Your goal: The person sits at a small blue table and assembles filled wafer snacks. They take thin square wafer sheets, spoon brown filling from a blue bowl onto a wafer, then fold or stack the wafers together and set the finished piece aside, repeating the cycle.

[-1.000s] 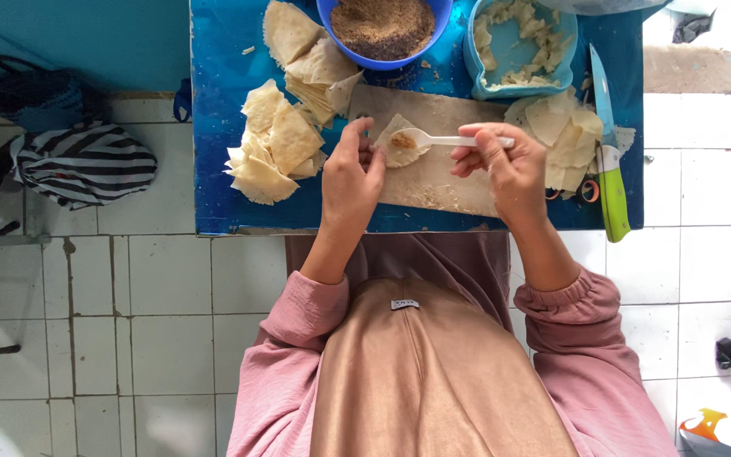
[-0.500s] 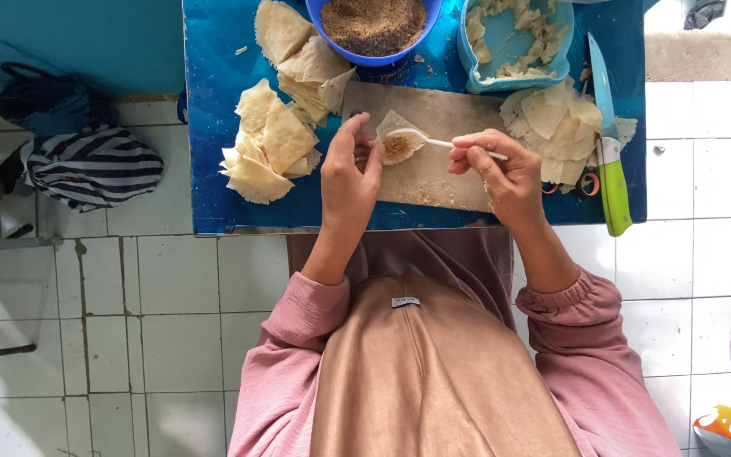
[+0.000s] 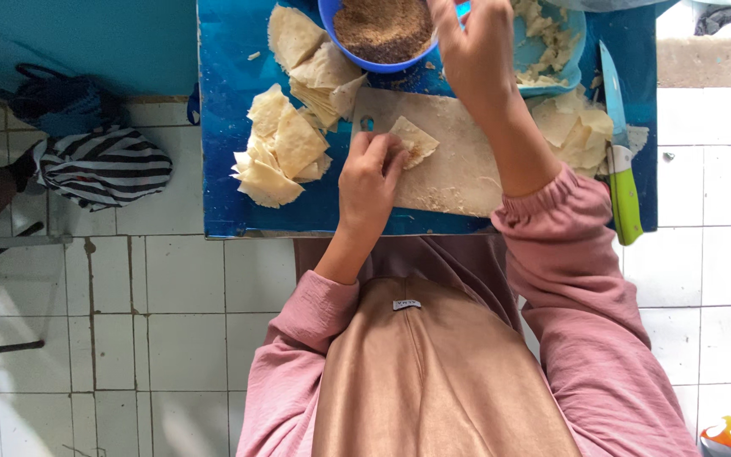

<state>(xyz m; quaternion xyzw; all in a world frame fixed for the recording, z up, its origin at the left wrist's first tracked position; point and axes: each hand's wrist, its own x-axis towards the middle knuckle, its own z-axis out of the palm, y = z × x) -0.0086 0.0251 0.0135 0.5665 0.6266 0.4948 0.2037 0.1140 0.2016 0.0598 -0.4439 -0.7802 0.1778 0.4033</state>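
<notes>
My left hand [image 3: 370,182] rests on a pale cutting board [image 3: 458,178], its fingertips pinching the edge of a folded dough wrapper [image 3: 418,140]. My right hand [image 3: 475,46] is raised to the far side of the board, over the rim between a blue bowl of brown crumbly filling [image 3: 382,30] and a blue container of pale dough scraps [image 3: 556,51]. Its fingers are curled; whatever they hold is hidden. The spoon is out of sight.
The board lies on a blue table [image 3: 230,68]. A pile of cut wrappers [image 3: 277,152] is left of the board, another pile [image 3: 577,127] to its right. A green-handled knife [image 3: 623,199] lies at the table's right edge. A striped bag [image 3: 99,165] sits on the white tiled floor.
My right hand, which held a spoon over the wrapper, has moved up to the bowls. The wrapper is now folded under my left fingers. The camera view has shifted closer.
</notes>
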